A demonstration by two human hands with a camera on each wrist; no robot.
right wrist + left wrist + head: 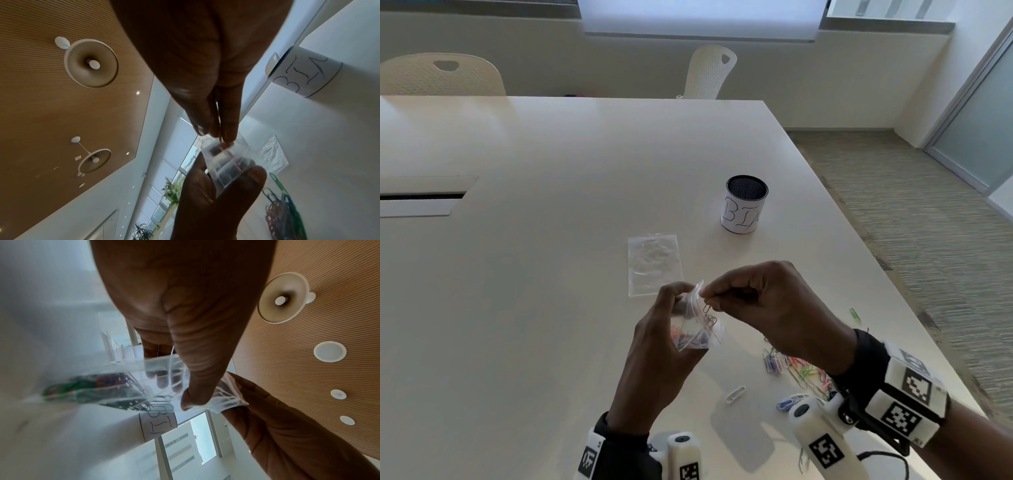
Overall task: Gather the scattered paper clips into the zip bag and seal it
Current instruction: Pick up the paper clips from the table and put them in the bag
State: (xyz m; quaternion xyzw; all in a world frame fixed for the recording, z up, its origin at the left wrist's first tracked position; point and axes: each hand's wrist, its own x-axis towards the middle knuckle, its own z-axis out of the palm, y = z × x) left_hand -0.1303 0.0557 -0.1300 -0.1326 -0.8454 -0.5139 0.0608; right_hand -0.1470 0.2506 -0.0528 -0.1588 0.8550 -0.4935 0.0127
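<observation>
My left hand [671, 318] holds a small clear zip bag [697, 325] above the table, thumb and fingers pinching its upper part; coloured paper clips lie inside it [107, 386]. My right hand [756, 301] pinches a paper clip [708, 307] at the bag's open mouth, and the clip hangs partly into the bag. In the right wrist view the clip [218, 120] runs between thumb and forefinger down into the bag [226, 159]. A pile of coloured clips [796, 371] lies on the table under my right wrist. Single clips lie nearby: a white one [735, 394] and a green one [854, 314].
A second clear zip bag [655, 263] lies flat on the white table [551, 274] beyond my hands. A mesh cup labelled BIN [744, 205] stands farther right. The table's right edge runs close to the clip pile. Two white chairs [709, 73] stand at the far side.
</observation>
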